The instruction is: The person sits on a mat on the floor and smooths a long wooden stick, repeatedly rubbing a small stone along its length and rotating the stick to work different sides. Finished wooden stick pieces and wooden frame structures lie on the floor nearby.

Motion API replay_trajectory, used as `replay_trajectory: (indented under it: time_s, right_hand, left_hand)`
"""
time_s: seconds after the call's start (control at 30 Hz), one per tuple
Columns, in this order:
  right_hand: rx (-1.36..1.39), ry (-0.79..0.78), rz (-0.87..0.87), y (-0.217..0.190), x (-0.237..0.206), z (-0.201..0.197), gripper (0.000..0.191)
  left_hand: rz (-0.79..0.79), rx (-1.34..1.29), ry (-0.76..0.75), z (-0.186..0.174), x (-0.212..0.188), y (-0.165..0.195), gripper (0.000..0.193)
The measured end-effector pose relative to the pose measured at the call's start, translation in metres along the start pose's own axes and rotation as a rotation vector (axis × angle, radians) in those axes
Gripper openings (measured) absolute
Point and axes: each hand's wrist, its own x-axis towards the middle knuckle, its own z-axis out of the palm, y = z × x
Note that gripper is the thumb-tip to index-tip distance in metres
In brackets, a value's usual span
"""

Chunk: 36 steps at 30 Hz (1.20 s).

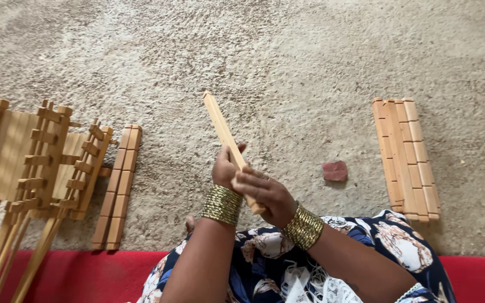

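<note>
Both hands clamp one wooden stick near its lower end: our left hand higher, our right hand wrapped at the base. Long axis runs up and leftward, away from us. Notched sticks lie left beside assembled frames; more stick bundles right; small reddish stone nearest right hand.
</note>
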Motion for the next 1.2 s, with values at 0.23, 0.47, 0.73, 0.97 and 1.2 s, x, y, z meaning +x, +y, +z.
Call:
replay_trajectory:
  time_s: [0.23,0.47,0.73,0.97,1.2]
  right_hand:
    - [-0.138,0.054,-0.032,0.037,0.001,-0.003,0.031]
    - [-0.453,0.243,0.305,0.082,-0.007,-0.047,0.032]
    - [-0.167,0.126,-0.015,0.045,0.003,-0.020,0.036]
    - [-0.030,0.057,0.126,0.011,0.008,-0.013,0.038]
    - [-0.387,0.089,0.015,0.041,0.011,-0.021,0.035]
  left_hand:
    - [-0.260,0.058,0.190,0.030,-0.024,-0.002,0.050]
    - [-0.281,0.448,-0.223,0.068,-0.073,-0.010,0.047]
    - [-0.267,-0.151,-0.014,0.044,-0.036,0.001,0.039]
    - [-0.287,-0.294,-0.275,-0.009,0.015,-0.009,0.047]
    - [-0.276,0.209,-0.169,0.021,-0.006,-0.015,0.039]
